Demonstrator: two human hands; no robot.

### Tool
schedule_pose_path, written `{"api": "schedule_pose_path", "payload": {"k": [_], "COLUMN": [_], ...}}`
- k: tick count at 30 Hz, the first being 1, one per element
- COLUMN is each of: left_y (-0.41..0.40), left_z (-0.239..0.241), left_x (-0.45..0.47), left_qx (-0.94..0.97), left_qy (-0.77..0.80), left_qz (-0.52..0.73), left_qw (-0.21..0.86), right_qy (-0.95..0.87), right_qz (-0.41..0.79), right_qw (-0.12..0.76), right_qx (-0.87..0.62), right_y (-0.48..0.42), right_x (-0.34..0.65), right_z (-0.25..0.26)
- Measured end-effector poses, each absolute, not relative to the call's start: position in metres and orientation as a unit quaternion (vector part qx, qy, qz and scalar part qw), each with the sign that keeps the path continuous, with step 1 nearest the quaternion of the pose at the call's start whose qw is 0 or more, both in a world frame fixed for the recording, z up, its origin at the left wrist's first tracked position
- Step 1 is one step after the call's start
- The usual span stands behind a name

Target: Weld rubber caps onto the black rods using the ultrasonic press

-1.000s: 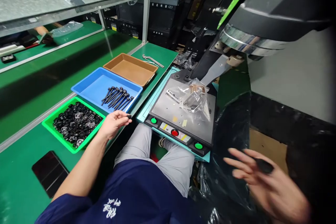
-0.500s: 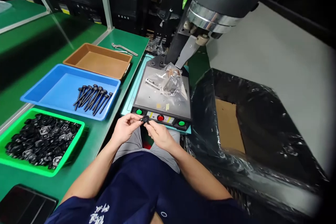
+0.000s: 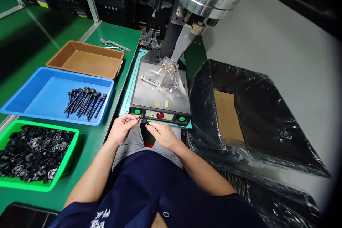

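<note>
In front of my lap, my right hand (image 3: 163, 134) pinches a small black plastic part (image 3: 144, 121) between thumb and fingers. My left hand (image 3: 123, 127) is closed in a pinch just to its left, with a tiny dark piece at the fingertips, too small to name. Both hands meet low, before the front panel of a press machine (image 3: 139, 96). Left of them, a blue tray (image 3: 50, 89) holds several black knob-headed stems (image 3: 84, 100). A green tray (image 3: 77, 139) nearer me is heaped with small black plastic parts (image 3: 34, 149).
A brown tray (image 3: 91, 60) and a wrench (image 3: 117, 45) lie farther back on the green table. A clear plastic bag (image 3: 172, 78) with metal pieces rests on the machine's plate, under the metal horn (image 3: 183, 42). At right stands a box lined with black plastic (image 3: 262, 124).
My fingertips have drawn slightly apart; the left hand has shifted left and the black part stays by the right hand's fingers. The view has moved a little.
</note>
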State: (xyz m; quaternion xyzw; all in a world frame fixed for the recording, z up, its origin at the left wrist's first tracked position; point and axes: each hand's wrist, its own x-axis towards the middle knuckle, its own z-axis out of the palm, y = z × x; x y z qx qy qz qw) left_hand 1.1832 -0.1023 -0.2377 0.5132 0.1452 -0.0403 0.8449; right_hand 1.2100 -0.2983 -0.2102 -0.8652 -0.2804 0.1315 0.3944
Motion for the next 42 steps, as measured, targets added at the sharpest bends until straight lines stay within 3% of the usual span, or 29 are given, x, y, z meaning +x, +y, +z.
{"api": "schedule_pose_path", "payload": {"k": [7,13,18,27,30,36,42], "left_y": [-0.103,-0.106,-0.114,-0.126,-0.133,-0.146,-0.15], "left_z": [-0.239,-0.236,-0.229,-0.229,-0.227,-0.218,-0.231], "left_x": [1.184,1.187,1.19,1.189,1.189,1.193,1.211], "left_qx": [0.558,0.569,0.563,0.632,0.68,0.753,0.767], "left_qy": [0.101,0.102,0.112,0.053,0.025,-0.067,-0.08], "left_qz": [-0.023,-0.027,-0.03,0.001,0.041,0.08,0.04], "left_qw": [0.823,0.816,0.818,0.773,0.732,0.649,0.635], "right_qy": [-0.291,-0.282,-0.262,-0.25,-0.228,-0.181,-0.111], "right_qz": [0.143,0.21,0.086,0.09,0.111,0.194,0.205], "right_qw": [0.405,0.486,0.456,0.508,0.551,0.733,0.777], "right_qx": [-0.855,-0.8,-0.846,-0.82,-0.795,-0.627,-0.585], "right_y": [-0.301,-0.303,-0.301,-0.31,-0.311,-0.318,-0.327], "right_x": [1.211,1.211,1.205,1.205,1.209,1.216,1.222], "right_z": [-0.213,-0.218,-0.222,-0.232,-0.236,-0.246,-0.266]}}
